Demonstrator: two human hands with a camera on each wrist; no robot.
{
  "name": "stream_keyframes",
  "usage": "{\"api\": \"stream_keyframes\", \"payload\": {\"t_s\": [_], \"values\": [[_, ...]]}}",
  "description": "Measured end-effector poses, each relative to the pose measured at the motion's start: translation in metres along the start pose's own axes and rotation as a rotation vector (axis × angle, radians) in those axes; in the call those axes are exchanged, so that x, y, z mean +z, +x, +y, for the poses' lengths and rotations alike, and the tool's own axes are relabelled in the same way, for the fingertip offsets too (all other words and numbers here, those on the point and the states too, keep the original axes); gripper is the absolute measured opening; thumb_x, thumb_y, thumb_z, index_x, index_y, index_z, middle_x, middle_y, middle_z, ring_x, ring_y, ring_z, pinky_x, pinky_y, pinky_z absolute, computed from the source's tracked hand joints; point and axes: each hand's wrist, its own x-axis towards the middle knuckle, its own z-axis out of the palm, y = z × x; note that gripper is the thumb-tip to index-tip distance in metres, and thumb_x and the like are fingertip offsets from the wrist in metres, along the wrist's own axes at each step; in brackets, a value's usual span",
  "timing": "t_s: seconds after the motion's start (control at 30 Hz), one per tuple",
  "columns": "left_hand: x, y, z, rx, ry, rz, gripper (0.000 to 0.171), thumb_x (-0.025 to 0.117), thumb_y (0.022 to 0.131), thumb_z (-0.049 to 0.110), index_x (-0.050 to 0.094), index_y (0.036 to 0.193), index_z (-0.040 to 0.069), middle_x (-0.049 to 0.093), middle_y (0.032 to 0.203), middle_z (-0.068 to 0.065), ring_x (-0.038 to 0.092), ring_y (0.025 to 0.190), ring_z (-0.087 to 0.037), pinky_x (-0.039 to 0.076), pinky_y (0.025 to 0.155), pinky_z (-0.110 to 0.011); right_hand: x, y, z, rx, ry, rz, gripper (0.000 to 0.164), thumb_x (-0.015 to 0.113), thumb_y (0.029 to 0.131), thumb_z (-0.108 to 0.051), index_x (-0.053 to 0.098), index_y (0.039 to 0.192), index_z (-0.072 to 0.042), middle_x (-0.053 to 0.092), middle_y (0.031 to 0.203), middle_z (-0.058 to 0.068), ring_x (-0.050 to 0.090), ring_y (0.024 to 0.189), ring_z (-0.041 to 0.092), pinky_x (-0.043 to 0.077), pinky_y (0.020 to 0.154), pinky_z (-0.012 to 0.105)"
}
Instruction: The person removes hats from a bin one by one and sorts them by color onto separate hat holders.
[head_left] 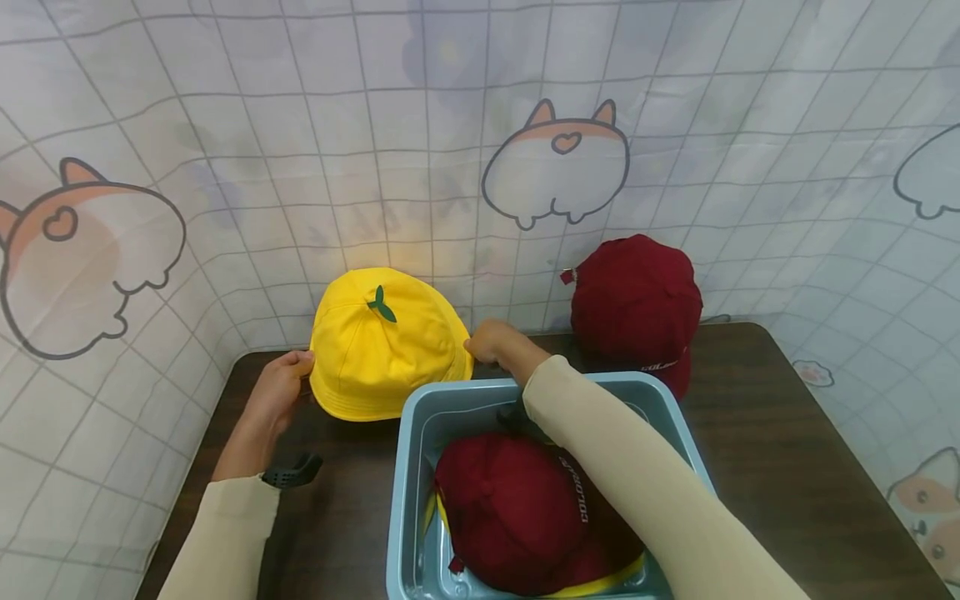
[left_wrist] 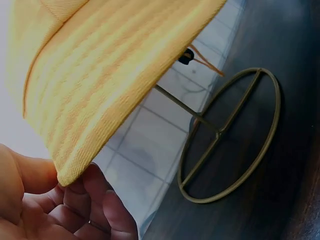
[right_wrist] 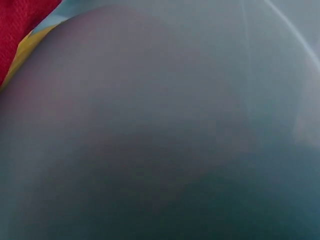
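Note:
A yellow bucket hat (head_left: pixel 386 342) with a green sprout on its crown sits at the back left of the table. My left hand (head_left: pixel 277 385) pinches the left edge of its brim; the left wrist view shows the brim (left_wrist: pixel 75 160) between thumb and fingers. Under the hat, a thin metal stand (left_wrist: pixel 220 134) with a round ring base shows, and a cord with a black toggle (left_wrist: pixel 186 56) hangs from the hat. At the brim's right edge, my right hand (head_left: pixel 504 343) grips with curled fingers. In the right wrist view a blurred shape covers most of the picture and that hand is hidden.
A light blue bin (head_left: pixel 400 500) stands in front, holding a dark red cap (head_left: pixel 510 508) with yellow brims under it. My right forearm crosses over the bin. Another dark red cap (head_left: pixel 633 300) sits at the back right. Behind the dark wooden table (head_left: pixel 780 450) hangs a patterned curtain (head_left: pixel 375 125).

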Motion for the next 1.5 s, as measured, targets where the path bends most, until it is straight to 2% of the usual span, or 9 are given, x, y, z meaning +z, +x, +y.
{"api": "stream_keyframes", "payload": {"t_s": [0.1,0.33,0.47,0.6,0.87,1.1,1.2,1.33,1.5], "values": [[0.002,0.001,-0.001,0.001,0.008,0.0,0.023,0.039,0.111,0.029,0.054,0.11,0.011,0.056,0.087,0.011,0.057,0.076,-0.006,0.051,0.071,-0.029,0.0,0.001,0.001,0.005,0.002,-0.004,0.045,0.047,0.109,-0.037,0.072,0.102,0.0,0.045,0.065,0.001,0.042,0.058,0.016,0.04,0.058,0.028],[0.007,0.002,-0.003,-0.007,0.06,0.014,0.028,0.036,0.112,0.032,0.053,0.111,0.009,0.054,0.094,0.008,0.057,0.08,-0.005,0.051,0.074,-0.027,0.001,0.0,0.001,-0.001,-0.007,-0.014,0.045,0.047,0.109,-0.037,0.061,0.08,-0.007,0.041,0.061,0.0,0.037,0.054,0.014,0.038,0.056,0.028],[0.011,0.001,-0.003,-0.015,0.106,0.027,0.035,0.034,0.112,0.034,0.053,0.12,0.006,0.052,0.11,0.002,0.055,0.09,-0.007,0.05,0.08,-0.026,-0.001,-0.004,0.001,-0.009,-0.013,-0.016,0.044,0.046,0.11,-0.036,0.061,0.082,-0.007,0.043,0.063,0.0,0.04,0.056,0.015,0.039,0.058,0.028],[0.021,-0.003,0.001,0.007,0.124,0.054,0.04,0.033,0.112,0.034,0.05,0.129,0.002,0.05,0.111,0.0,0.051,0.09,-0.008,0.047,0.079,-0.025,-0.004,-0.01,0.001,-0.011,0.002,-0.012,0.045,0.044,0.11,-0.035,0.058,0.078,-0.007,0.042,0.062,0.0,0.038,0.056,0.015,0.038,0.058,0.028],[0.023,-0.009,0.005,0.019,0.103,0.137,0.046,0.028,0.112,0.035,0.046,0.134,-0.001,0.045,0.112,-0.003,0.048,0.088,-0.01,0.044,0.076,-0.024,-0.004,-0.016,-0.001,-0.05,0.104,0.015,0.039,0.045,0.109,-0.027,0.071,0.108,0.002,0.051,0.075,0.002,0.047,0.064,0.017,0.041,0.06,0.028],[0.02,-0.023,0.01,0.023,0.124,0.21,0.045,0.029,0.112,0.037,0.047,0.136,0.003,0.048,0.111,-0.004,0.05,0.093,-0.014,0.044,0.081,-0.03,-0.012,-0.023,-0.006,-0.038,0.121,0.075,0.045,0.039,0.111,-0.034,0.07,0.097,-0.005,0.052,0.065,0.001,0.047,0.058,0.017,0.036,0.05,0.028],[0.019,-0.033,0.016,0.089,0.261,0.281,0.052,0.028,0.111,0.04,0.047,0.141,0.002,0.051,0.122,-0.014,0.05,0.105,-0.026,0.043,0.087,-0.038,-0.025,-0.033,-0.009,-0.055,0.144,0.092,0.044,0.038,0.111,-0.037,0.068,0.115,-0.005,0.057,0.074,0.002,0.049,0.059,0.016,0.037,0.053,0.028],[0.019,-0.049,0.026,0.235,0.436,0.393,0.054,0.031,0.11,0.038,0.048,0.145,0.0,0.051,0.136,-0.025,0.05,0.121,-0.04,0.042,0.097,-0.053,-0.042,-0.049,-0.009,-0.087,0.241,0.11,0.043,0.041,0.111,-0.036,0.057,0.139,-0.007,0.068,0.109,0.008,0.055,0.07,0.018,0.041,0.061,0.027],[0.027,-0.074,0.039,0.428,0.508,0.463,0.047,0.038,0.108,0.033,0.057,0.134,-0.002,0.059,0.124,-0.025,0.056,0.111,-0.041,0.043,0.096,-0.057,-0.054,-0.068,-0.003,-0.137,0.235,0.112,0.046,0.042,0.11,-0.043,0.053,0.142,-0.012,0.067,0.128,0.008,0.056,0.08,0.023,0.043,0.068,0.031]]}}
